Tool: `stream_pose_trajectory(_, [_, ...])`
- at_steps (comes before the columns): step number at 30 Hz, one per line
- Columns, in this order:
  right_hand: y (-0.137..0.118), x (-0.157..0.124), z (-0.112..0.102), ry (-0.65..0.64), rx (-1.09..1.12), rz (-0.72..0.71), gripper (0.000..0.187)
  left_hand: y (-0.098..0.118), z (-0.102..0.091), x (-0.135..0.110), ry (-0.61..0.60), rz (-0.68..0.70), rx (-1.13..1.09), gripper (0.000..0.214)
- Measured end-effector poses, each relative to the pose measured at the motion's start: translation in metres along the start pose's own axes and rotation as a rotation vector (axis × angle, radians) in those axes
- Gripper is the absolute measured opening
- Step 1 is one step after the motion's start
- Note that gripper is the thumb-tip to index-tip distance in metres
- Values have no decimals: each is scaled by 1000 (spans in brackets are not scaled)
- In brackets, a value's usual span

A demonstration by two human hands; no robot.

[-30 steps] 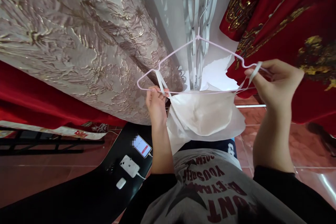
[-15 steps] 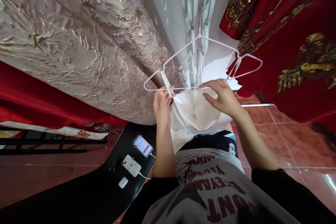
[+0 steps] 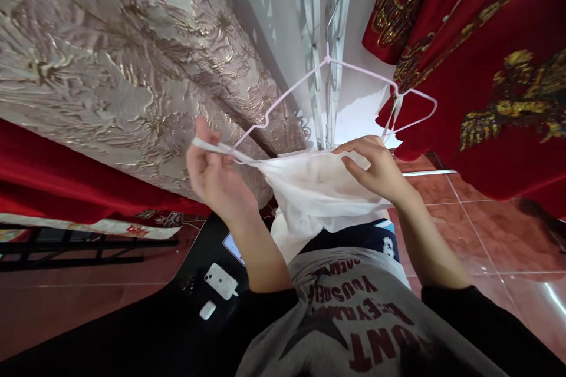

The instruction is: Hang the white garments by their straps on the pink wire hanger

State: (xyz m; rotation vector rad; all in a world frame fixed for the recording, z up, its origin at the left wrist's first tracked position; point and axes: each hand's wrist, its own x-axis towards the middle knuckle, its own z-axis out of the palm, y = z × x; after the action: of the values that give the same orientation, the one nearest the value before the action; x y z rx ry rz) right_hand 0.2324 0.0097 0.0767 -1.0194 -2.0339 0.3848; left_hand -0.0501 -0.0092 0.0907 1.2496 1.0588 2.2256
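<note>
Saw a pale grey wall [image 3: 265, 9] at the back, with upright white bars [image 3: 315, 12] against it. Found pale brocade [image 3: 154, 70] hanging at left, raised into shiny flowers, and red cloth [image 3: 522, 23] with gold embroidery hanging at right. Noted glossy reddish floor tiles [image 3: 481, 241] with pale joints, a white strip [image 3: 428, 173] across them and glare at far right. Saw a black tabletop [image 3: 206, 247] and low black rack [image 3: 99, 246] at lower left.

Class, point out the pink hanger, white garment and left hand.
Pink hanger [image 3: 328, 60]: head view, frame's top corner.
White garment [image 3: 309, 188]: head view, draped cloth.
Left hand [image 3: 216, 179]: head view, middle of the hand.
</note>
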Motion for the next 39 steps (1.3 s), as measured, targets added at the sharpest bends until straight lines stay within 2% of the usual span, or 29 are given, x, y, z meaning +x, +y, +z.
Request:
stream_pose_trajectory(1, [1, -1, 1, 14, -10, -13, 20, -13, -2, 0, 95, 72, 33, 23])
stream_pose_trajectory(2, [2, -1, 2, 30, -18, -27, 21, -25, -4, -2, 159, 83, 34, 25])
stream_pose_trajectory(3, [2, -2, 3, 42, -22, -42, 22, -35, -6, -6, 193, 33, 13, 30])
stream_pose_trajectory(4, [2, -3, 6, 50, -22, -58, 23, -44, -7, -10, 195, -55, -24, 34])
stream_pose_trajectory(7, [-2, -5, 17, 23, 0, -121, 30, -54, 0, -27, 88, -341, -136, 40])
stream_pose_trajectory(9, [-5, -8, 25, 33, 26, -147, 34, -52, 12, -37, 39, -407, -178, 41])
stream_pose_trajectory(11, [-6, -10, 29, 184, 37, -101, 34, -47, 24, -42, 26, -416, -222, 36])
stream_pose_trajectory(14, [3, -9, 22, 609, 25, 98, 32, -41, 35, -45, -1, -401, -293, 31])
stream_pose_trajectory(15, [8, -7, 16, 686, 42, 166, 34, -40, 37, -45, -12, -394, -304, 31])
stream_pose_trajectory(16, [13, -5, 9, 694, 75, 224, 36, -40, 38, -45, -16, -385, -312, 30])
stream_pose_trajectory(17, [18, -2, 1, 640, 120, 274, 37, -39, 39, -46, -14, -376, -319, 30])
stream_pose_trajectory(19, [23, 4, -14, 457, 207, 333, 30, -40, 41, -49, 6, -356, -331, 31])
stream_pose_trajectory(21, [22, 10, -23, 355, 269, 334, 18, -41, 43, -51, 24, -337, -317, 35])
stream_pose_trajectory(26, [18, 32, -17, 387, 401, 214, 20, -43, 49, -50, 18, -350, -167, 47])
stream_pose_trajectory(28, [25, 40, -12, 483, 403, 150, 26, -42, 49, -47, 21, -355, -175, 47])
stream_pose_trajectory(31, [42, 44, -11, 776, 371, 15, 33, -39, 47, -46, 4, -387, -261, 42])
stream_pose_trajectory(35, [53, 27, -14, 1133, 325, -68, 38, -37, 40, -45, -3, -431, -346, 39])
stream_pose_trajectory(37, [48, 10, -12, 1230, 206, -39, 35, -38, 37, -43, 3, -438, -352, 40])
stream_pose_trajectory(39, [37, -6, -6, 1207, 73, -34, 29, -40, 35, -42, -20, -474, -356, 41])
